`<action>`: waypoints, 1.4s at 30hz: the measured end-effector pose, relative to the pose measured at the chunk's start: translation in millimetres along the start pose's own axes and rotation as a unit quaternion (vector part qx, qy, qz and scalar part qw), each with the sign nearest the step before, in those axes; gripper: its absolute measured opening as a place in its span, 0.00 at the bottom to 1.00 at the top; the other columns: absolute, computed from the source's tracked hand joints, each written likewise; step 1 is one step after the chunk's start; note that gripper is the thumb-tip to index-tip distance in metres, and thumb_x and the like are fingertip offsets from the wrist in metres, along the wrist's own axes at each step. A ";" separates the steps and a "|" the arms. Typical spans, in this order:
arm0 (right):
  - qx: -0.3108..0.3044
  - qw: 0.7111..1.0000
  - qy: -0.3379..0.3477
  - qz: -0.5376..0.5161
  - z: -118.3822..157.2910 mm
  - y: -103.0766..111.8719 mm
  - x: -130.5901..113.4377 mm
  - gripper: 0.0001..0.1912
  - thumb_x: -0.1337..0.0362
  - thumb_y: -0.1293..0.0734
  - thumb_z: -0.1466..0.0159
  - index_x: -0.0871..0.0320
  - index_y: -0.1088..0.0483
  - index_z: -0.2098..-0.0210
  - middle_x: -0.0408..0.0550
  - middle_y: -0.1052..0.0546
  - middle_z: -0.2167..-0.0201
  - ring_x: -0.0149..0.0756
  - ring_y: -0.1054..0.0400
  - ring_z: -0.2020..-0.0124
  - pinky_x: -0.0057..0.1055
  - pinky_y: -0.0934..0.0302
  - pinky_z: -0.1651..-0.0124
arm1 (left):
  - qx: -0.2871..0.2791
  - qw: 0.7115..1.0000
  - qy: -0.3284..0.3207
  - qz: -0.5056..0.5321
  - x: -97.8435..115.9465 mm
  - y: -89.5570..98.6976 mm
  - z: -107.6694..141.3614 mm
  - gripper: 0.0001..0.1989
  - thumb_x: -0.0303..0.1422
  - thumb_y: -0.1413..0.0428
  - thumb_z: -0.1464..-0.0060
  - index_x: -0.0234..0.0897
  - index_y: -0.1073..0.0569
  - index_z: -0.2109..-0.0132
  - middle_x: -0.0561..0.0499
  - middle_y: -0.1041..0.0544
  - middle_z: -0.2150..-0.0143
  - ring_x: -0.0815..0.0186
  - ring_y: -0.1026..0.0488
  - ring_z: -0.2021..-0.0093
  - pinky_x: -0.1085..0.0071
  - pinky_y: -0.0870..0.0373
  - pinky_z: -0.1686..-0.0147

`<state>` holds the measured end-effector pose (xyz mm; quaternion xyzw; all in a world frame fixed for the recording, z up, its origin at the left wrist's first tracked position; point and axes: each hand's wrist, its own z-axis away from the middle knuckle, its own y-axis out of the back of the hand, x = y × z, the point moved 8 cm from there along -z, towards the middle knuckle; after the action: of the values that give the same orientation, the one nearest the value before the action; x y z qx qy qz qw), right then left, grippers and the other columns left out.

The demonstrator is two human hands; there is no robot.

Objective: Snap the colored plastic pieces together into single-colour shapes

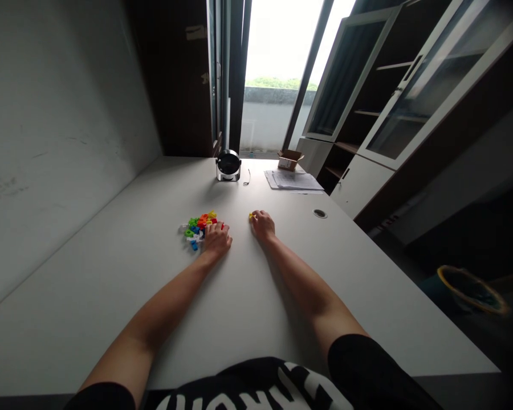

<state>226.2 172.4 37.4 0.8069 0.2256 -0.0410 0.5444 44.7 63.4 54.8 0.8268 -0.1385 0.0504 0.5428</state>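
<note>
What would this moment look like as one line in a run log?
left hand: on pile of multicoloured plastic pieces | right hand: touching small yellow plastic piece | surface: white table

We see a round black-and-silver desk fan [228, 165] near the white desk's [89, 273] far edge, with a small open cardboard box [289, 160] on loose white papers [294, 180] toward the far right corner.

The left hand [216, 239] covers the right edge of the pile [195, 229] of plastic pieces, hiding whatever lies beneath. The right hand [263, 225] partly hides a yellow piece [252, 216], too small to tell its shape. The print on the papers [294, 180] is unreadable, and the bin [470, 290] is blurred.
</note>
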 end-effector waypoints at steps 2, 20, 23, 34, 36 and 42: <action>-0.006 1.000 -0.002 -0.002 -0.1 -1.2 1.2 0.12 0.63 0.41 0.28 0.55 0.27 0.50 0.52 0.24 0.53 0.41 0.33 0.51 0.32 0.41 0.50 | -0.004 1.000 -0.029 0.005 5.3 -2.3 -0.1 0.12 0.31 0.45 0.40 0.38 0.25 0.50 0.40 0.28 0.44 0.51 0.32 0.46 0.52 0.41 0.41; -0.038 0.997 0.069 0.024 6.6 0.1 -15.4 0.19 0.61 0.38 0.29 0.52 0.30 0.40 0.53 0.27 0.47 0.44 0.37 0.47 0.36 0.43 0.44 | -0.044 0.987 -0.118 0.099 26.7 -4.7 3.8 0.16 0.27 0.46 0.41 0.41 0.24 0.47 0.45 0.26 0.47 0.59 0.26 0.51 0.63 0.28 0.48; -0.051 0.996 0.073 0.028 7.3 -0.4 -17.3 0.19 0.60 0.39 0.29 0.52 0.31 0.39 0.53 0.27 0.47 0.45 0.38 0.46 0.36 0.43 0.43 | -0.051 0.988 -0.105 0.096 25.0 -3.4 3.4 0.16 0.26 0.46 0.42 0.41 0.24 0.48 0.45 0.26 0.49 0.60 0.26 0.52 0.64 0.28 0.49; -0.046 0.996 0.074 0.012 16.1 7.9 -26.9 0.17 0.63 0.41 0.28 0.57 0.29 0.44 0.56 0.26 0.48 0.44 0.37 0.47 0.35 0.43 0.43 | -0.056 0.986 -0.089 0.132 20.6 -2.1 1.9 0.15 0.28 0.46 0.41 0.42 0.23 0.48 0.46 0.26 0.49 0.61 0.25 0.54 0.65 0.27 0.51; -0.048 0.996 0.077 0.001 22.6 11.0 -28.4 0.15 0.63 0.40 0.29 0.57 0.28 0.47 0.56 0.26 0.49 0.44 0.36 0.48 0.35 0.42 0.43 | -0.063 0.982 -0.090 0.154 20.3 -2.0 1.9 0.17 0.26 0.45 0.44 0.42 0.23 0.48 0.46 0.27 0.47 0.62 0.25 0.56 0.65 0.26 0.52; -0.056 0.993 0.084 -0.055 47.7 18.3 -26.0 0.10 0.65 0.38 0.30 0.56 0.26 0.54 0.52 0.24 0.54 0.42 0.35 0.49 0.34 0.41 0.45 | -0.080 0.969 -0.097 0.213 21.3 -4.3 2.3 0.20 0.25 0.45 0.45 0.43 0.23 0.47 0.47 0.28 0.42 0.67 0.25 0.63 0.67 0.25 0.56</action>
<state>219.0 115.7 42.0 0.7623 0.3161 0.0094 0.5647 66.2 59.2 55.0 0.7331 -0.3669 0.0730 0.5680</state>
